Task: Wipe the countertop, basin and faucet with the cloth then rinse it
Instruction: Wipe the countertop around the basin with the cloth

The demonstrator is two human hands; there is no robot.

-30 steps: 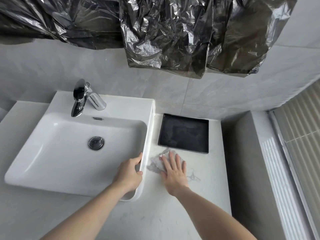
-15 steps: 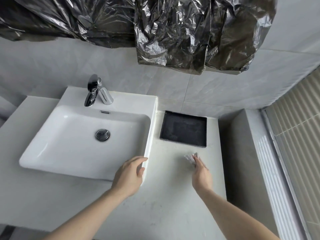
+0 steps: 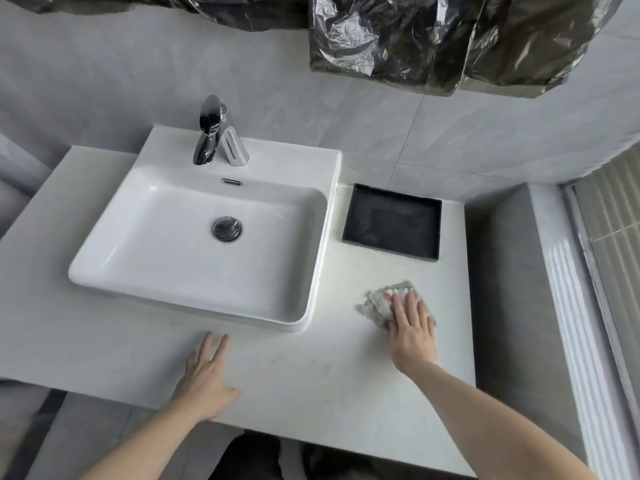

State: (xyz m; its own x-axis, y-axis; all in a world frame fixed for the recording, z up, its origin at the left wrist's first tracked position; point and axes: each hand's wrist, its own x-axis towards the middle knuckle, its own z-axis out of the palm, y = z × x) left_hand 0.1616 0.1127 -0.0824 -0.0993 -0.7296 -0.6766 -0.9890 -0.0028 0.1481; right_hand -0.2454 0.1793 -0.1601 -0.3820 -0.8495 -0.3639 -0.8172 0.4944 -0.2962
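Presently: right hand flat, pressing cloth onto desk; left hand flat, fingers relaxed, beside basin. No legible writing.

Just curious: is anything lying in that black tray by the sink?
No, the black tray holds nothing; the cloth lies on the countertop.

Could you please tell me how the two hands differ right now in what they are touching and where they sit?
The right hand presses flat on the cloth; the left hand lies on the bare countertop with nothing under it. The right hand is right of the basin, near the black tray; the left hand is in front of the basin. Both are palm down with straight fingers.
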